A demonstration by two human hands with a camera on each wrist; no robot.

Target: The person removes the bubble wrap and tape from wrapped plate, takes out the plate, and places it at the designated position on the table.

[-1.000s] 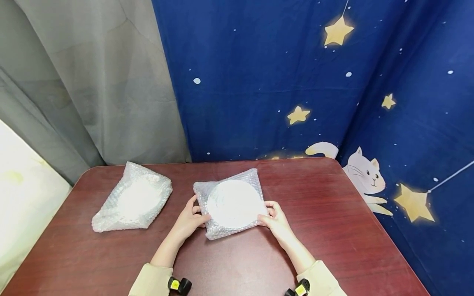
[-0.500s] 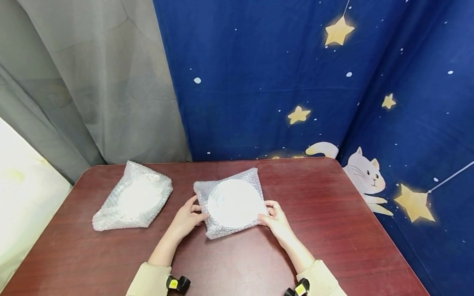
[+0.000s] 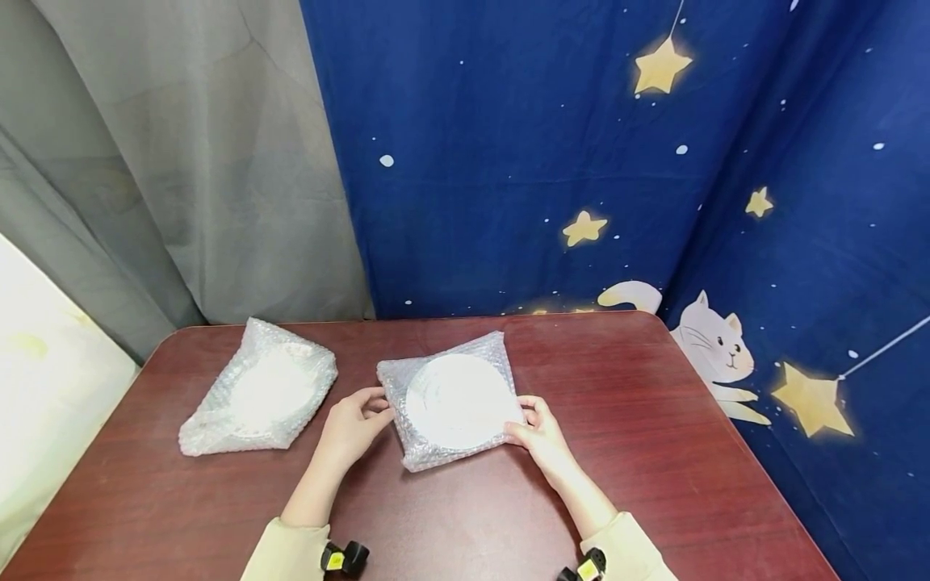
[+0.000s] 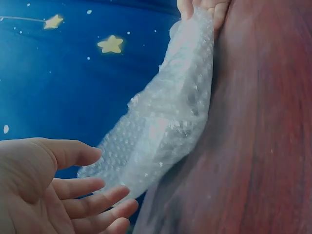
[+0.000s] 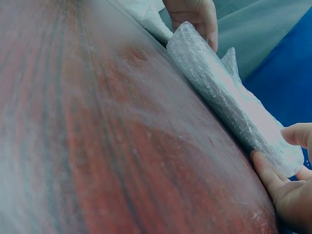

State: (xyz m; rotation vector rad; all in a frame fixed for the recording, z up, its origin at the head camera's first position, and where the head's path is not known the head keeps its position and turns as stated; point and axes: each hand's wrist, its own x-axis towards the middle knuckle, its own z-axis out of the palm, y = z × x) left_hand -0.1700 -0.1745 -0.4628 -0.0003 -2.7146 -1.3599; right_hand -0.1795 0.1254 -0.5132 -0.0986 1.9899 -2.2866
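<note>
left hand: fingers loose, at 9 o'clock edge of wrapped plate, gripping nothing
right hand: pinching its 3 o'clock edge

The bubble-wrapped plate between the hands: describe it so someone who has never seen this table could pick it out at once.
On the dark red table, look near the middle, just ahead of the person. The bubble-wrapped plate lies flat there, with the right hand on its right edge and the left hand at its left. Unlike the crumpled bubble-wrap bundle farther left, its round white disc shows clearly.
</note>
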